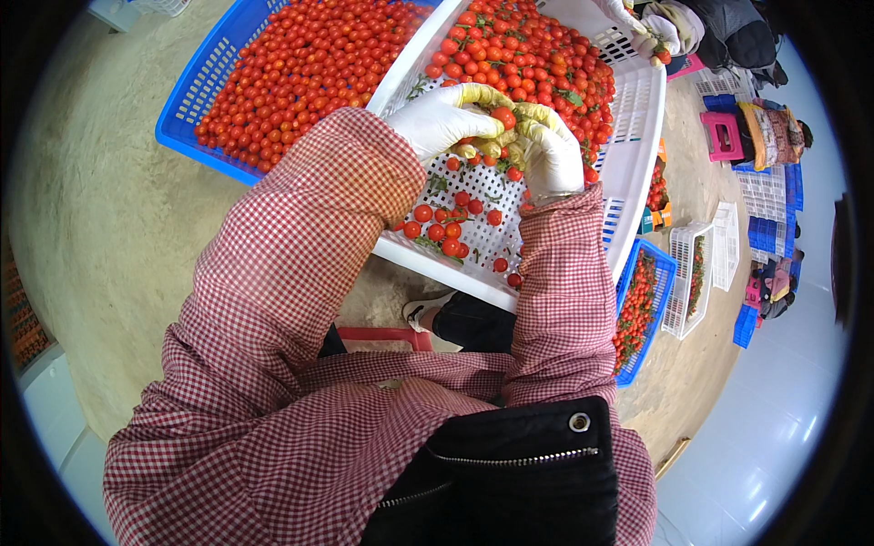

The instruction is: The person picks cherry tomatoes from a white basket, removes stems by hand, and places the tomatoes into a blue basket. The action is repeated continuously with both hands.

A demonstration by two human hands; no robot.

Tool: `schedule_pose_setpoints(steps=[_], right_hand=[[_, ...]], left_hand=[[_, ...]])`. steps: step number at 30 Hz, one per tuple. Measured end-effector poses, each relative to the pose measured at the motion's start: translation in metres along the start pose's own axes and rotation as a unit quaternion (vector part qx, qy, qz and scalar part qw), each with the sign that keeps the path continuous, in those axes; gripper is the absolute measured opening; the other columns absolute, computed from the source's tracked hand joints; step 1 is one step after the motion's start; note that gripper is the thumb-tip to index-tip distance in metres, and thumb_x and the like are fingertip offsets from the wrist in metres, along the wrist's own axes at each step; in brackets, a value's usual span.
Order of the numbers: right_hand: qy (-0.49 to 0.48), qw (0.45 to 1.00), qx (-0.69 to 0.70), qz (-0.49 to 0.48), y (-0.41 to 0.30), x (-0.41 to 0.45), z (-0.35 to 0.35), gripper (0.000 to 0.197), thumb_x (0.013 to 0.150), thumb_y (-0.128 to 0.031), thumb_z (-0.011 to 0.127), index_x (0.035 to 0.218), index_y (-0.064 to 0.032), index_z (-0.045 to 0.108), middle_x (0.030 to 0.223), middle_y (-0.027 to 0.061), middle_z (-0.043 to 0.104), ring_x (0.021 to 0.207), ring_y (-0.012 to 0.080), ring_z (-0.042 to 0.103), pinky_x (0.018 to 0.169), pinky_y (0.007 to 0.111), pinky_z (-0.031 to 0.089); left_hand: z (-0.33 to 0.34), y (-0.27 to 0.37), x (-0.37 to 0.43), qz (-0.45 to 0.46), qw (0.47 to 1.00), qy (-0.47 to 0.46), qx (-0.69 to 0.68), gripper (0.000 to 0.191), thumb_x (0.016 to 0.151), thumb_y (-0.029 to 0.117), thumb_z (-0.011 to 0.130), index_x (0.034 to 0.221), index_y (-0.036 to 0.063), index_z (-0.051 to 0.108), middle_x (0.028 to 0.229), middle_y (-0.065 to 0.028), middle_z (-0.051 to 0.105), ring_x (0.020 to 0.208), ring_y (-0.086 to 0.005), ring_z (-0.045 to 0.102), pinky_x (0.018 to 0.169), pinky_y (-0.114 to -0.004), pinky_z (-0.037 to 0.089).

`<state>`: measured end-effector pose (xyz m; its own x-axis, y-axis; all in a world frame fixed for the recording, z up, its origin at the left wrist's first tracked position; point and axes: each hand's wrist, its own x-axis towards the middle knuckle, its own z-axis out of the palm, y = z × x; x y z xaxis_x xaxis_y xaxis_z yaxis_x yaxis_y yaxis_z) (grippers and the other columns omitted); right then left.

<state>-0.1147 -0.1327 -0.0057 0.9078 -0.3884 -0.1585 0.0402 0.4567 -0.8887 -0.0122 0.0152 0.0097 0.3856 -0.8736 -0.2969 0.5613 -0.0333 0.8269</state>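
Observation:
My left hand [450, 123], in a white glove with yellow-green stained fingers, is closed on cherry tomatoes over a white perforated plastic crate [437, 271]. My right hand [547, 147], gloved the same way, meets it fingertip to fingertip at a red cherry tomato [504, 117]; whether the right fingers grip that tomato cannot be told. Beyond both hands lies a heap of cherry tomatoes [539, 58] with green stems and leaves. Nearer me, loose tomatoes [450, 246] and bits of stem lie on the crate's floor. To the left, a blue plastic crate [179, 112] holds many stemless cherry tomatoes.
Another person's gloved hand [659, 34] is at the crate's far right corner. Right of the crate stand a blue crate of tomatoes [635, 314] and a white crate [677, 300]. Farther right are pink stools [721, 136], stacked crates and people. A red stool [382, 334] is below me.

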Motion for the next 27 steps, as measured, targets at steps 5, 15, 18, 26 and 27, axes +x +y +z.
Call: schedule_pose_setpoints(steps=[5, 15, 18, 26, 27], right_hand=[[-0.040, 0.998, 0.051, 0.015, 0.001, 0.000, -0.001, 0.023, 0.081, -0.008, 0.050, 0.100, 0.0040, 0.051, 0.089, 0.0109, 0.058, 0.072, 0.0159, 0.058, 0.057, 0.026, 0.047], [-0.034, 0.995, 0.092, 0.035, -0.001, 0.005, 0.000, 0.025, 0.080, -0.014, 0.052, 0.093, 0.0063, 0.055, 0.076, 0.0104, 0.058, 0.061, 0.0148, 0.054, 0.050, 0.024, 0.044], [0.051, 0.993, 0.106, 0.032, 0.005, 0.010, -0.007, 0.026, 0.079, -0.014, 0.052, 0.092, 0.0080, 0.054, 0.074, 0.0096, 0.058, 0.059, 0.0148, 0.054, 0.047, 0.024, 0.043], [-0.010, 0.978, -0.172, 0.120, 0.030, 0.025, -0.003, 0.023, 0.079, -0.012, 0.050, 0.094, 0.0027, 0.060, 0.058, 0.0012, 0.051, 0.049, 0.0068, 0.044, 0.044, 0.019, 0.035], [-0.001, 0.958, -0.250, 0.139, 0.037, 0.027, 0.005, 0.020, 0.079, -0.012, 0.052, 0.093, -0.0008, 0.063, 0.059, 0.0007, 0.052, 0.050, 0.0062, 0.044, 0.044, 0.019, 0.035]], left_hand=[[0.000, -0.002, 0.003, 0.041, 0.996, 0.023, 0.077, 0.032, 0.078, 0.005, 0.057, 0.110, 0.0041, 0.052, 0.096, -0.0057, 0.060, 0.078, -0.0099, 0.058, 0.059, -0.019, 0.044], [-0.008, 0.015, -0.003, 0.133, 0.989, 0.008, -0.066, 0.031, 0.078, 0.003, 0.050, 0.109, 0.0022, 0.051, 0.097, -0.0136, 0.059, 0.075, -0.0140, 0.060, 0.054, -0.015, 0.042], [-0.030, 0.032, -0.007, 0.177, 0.965, 0.047, -0.186, 0.027, 0.080, 0.005, 0.048, 0.107, 0.0015, 0.052, 0.100, -0.0139, 0.059, 0.081, -0.0170, 0.060, 0.055, -0.016, 0.043], [-0.067, 0.037, -0.009, 0.182, 0.914, 0.220, -0.289, 0.020, 0.085, 0.018, 0.051, 0.093, 0.0012, 0.058, 0.090, -0.0092, 0.061, 0.079, -0.0149, 0.058, 0.055, -0.022, 0.045], [-0.067, 0.037, -0.009, 0.181, 0.915, 0.221, -0.284, 0.020, 0.085, 0.019, 0.051, 0.093, 0.0013, 0.058, 0.089, -0.0088, 0.062, 0.079, -0.0148, 0.058, 0.056, -0.023, 0.045]])
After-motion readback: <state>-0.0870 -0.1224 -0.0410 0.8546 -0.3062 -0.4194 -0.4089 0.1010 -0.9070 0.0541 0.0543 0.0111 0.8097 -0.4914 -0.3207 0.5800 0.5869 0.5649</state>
